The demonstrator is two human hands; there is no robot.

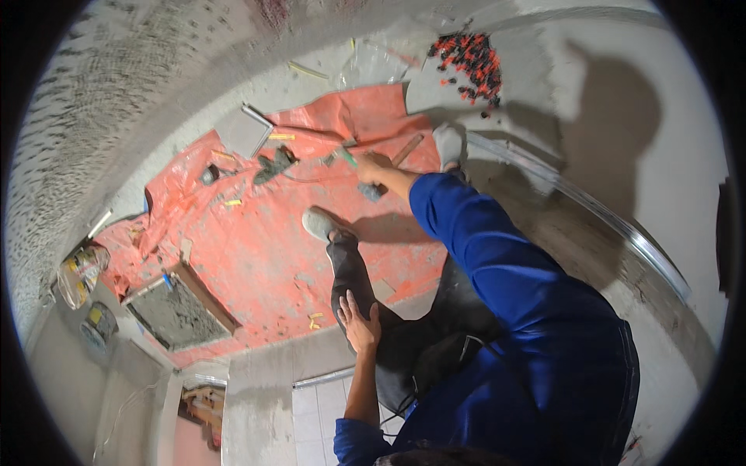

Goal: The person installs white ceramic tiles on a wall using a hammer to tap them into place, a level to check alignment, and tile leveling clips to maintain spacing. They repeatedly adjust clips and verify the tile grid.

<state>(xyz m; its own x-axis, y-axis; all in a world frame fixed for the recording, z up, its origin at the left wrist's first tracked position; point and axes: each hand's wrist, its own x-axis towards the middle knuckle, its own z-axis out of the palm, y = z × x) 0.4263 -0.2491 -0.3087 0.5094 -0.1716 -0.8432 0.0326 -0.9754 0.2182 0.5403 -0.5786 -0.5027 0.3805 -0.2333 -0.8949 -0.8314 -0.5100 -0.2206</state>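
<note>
My right hand point(373, 166) reaches far out over the red plastic sheet point(256, 241), its fingers closed on a small tool with a green handle point(347, 157); the tool's far end is hard to make out. Just under that hand lies a hammer-like tool with a wooden handle point(409, 149) and a grey head point(371, 191). My left hand point(360, 326) rests on my left knee, fingers spread and holding nothing. Left of the right hand, a dark, crumpled glove-like item point(275, 165) lies on the sheet.
A mortar-filled tray point(183, 312) stands near a bucket point(99, 326) and a bag point(81, 273) at left. A grey tile point(239, 132) lies at the sheet's far edge. Red and black small pieces point(470, 66) are heaped beyond. A long metal profile point(590, 203) runs along the right.
</note>
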